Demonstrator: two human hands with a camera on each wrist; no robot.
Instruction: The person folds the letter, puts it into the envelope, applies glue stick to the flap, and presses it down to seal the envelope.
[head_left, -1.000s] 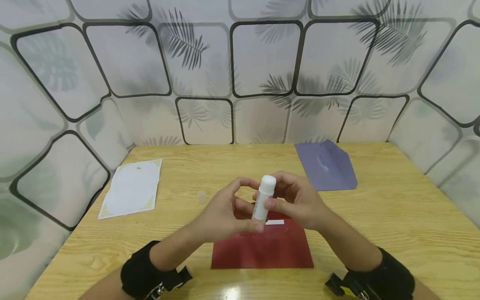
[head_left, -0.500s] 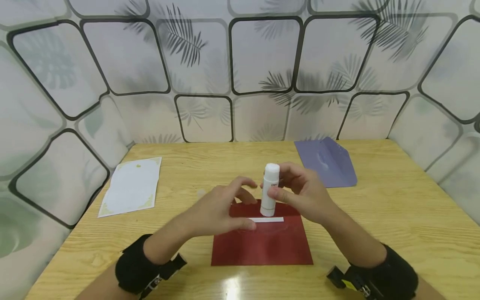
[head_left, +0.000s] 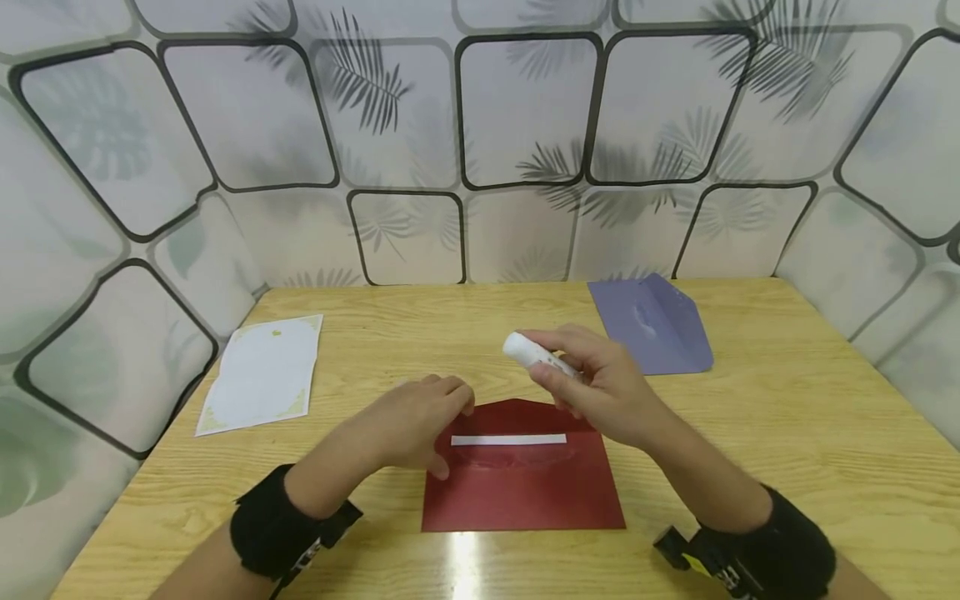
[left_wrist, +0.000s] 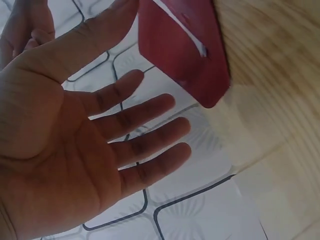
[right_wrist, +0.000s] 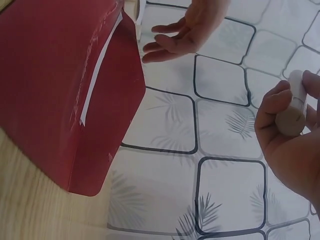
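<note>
My right hand [head_left: 603, 387] grips a white glue stick [head_left: 534, 353], tilted with its white end up and to the left, above the far edge of the red envelope [head_left: 525, 496]. In the right wrist view the round base of the glue stick [right_wrist: 291, 122] shows between curled fingers. My left hand [head_left: 420, 421] hovers by the envelope's left side, its fingers extended and holding nothing, as the left wrist view shows of that hand [left_wrist: 75, 145]. The envelope lies with its flap unfolded away from me. A white strip [head_left: 510, 439] shows along its opening, with a shiny smear just below.
A purple envelope [head_left: 651, 327] with its flap raised lies at the back right of the wooden table [head_left: 360, 517]. A white sheet with yellow corner patterns [head_left: 262, 375] lies at the left. A patterned wall covering [head_left: 532, 117] encloses the back and sides.
My left hand has moved left and down, away from the glue stick, uncovering the white strip. The glue stick, upright half a second ago, has been lifted and tilted left in my right hand.
</note>
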